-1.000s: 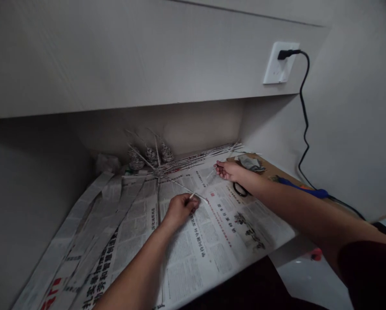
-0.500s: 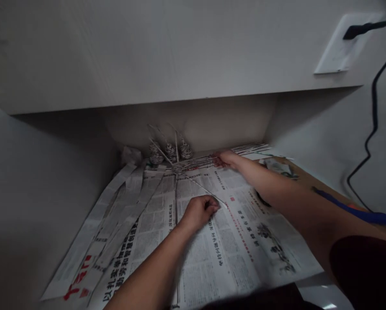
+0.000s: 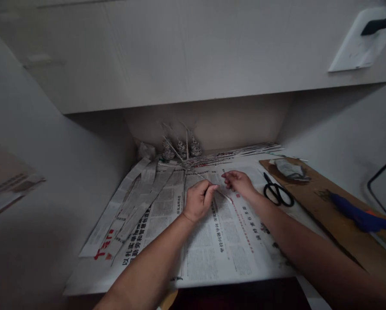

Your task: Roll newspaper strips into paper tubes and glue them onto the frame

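My left hand point(image 3: 199, 199) is closed over a thin rolled-paper stick point(image 3: 225, 196), whose pale end sticks out past the fingers toward the lower right. The stick's far end runs up to a small woven knot of paper sticks point(image 3: 186, 165), with other sticks spreading from it. Just right of the left hand, my right hand point(image 3: 239, 183) hovers over the newspaper with its fingers partly curled and slightly apart; nothing shows in them. A bundle of rolled-paper sticks point(image 3: 244, 151) lies along the back, behind both hands.
Newspaper point(image 3: 208, 249) covers the surface, with cut paper strips point(image 3: 128, 206) at left. Three woven paper pieces point(image 3: 181, 149) stand at the back. Black scissors point(image 3: 277, 193) lie right, beside a brown board point(image 3: 318, 202) bearing a blue tool point(image 3: 360, 213). An overhanging panel point(image 3: 193, 56) sits above.
My right hand has left the stick bundle and come forward beside the left hand. My left hand has shifted slightly up onto the stick. The view has turned right, showing the scissors.
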A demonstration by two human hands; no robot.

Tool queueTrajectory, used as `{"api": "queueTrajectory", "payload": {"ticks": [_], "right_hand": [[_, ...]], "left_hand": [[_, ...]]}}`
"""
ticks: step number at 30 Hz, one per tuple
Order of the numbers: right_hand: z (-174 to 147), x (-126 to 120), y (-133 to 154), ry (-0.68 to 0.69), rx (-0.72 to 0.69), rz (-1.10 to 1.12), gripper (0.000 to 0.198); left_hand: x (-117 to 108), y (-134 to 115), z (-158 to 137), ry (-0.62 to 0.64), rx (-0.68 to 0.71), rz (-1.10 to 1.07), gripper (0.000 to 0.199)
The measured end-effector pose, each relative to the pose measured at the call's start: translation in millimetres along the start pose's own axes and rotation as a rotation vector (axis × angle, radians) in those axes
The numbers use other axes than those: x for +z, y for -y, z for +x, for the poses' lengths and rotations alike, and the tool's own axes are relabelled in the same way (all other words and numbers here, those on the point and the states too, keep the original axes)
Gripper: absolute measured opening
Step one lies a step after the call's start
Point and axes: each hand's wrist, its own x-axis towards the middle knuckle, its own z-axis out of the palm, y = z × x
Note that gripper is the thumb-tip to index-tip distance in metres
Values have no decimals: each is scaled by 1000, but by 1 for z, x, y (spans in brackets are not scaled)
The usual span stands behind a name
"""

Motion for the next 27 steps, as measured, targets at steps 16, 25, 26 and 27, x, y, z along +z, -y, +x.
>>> {"api": "queueTrajectory", "payload": {"ticks": [16,25,26,27], "right_hand": [[-3,-6,-12,110,-125,-140,18],[0,-8,-16,119,-159,-160,18],[0,-8,-15,118,-160,-168,18],[-1,-8,-15,121,-161,-176,18]], "left_hand": [[-135,48,26,-901,-78,-21,29],[-115,110,16,16,-589,677,37],[-112,110,18,43,-615,708,41],[-111,111,20,48,-632,712,44]]}}
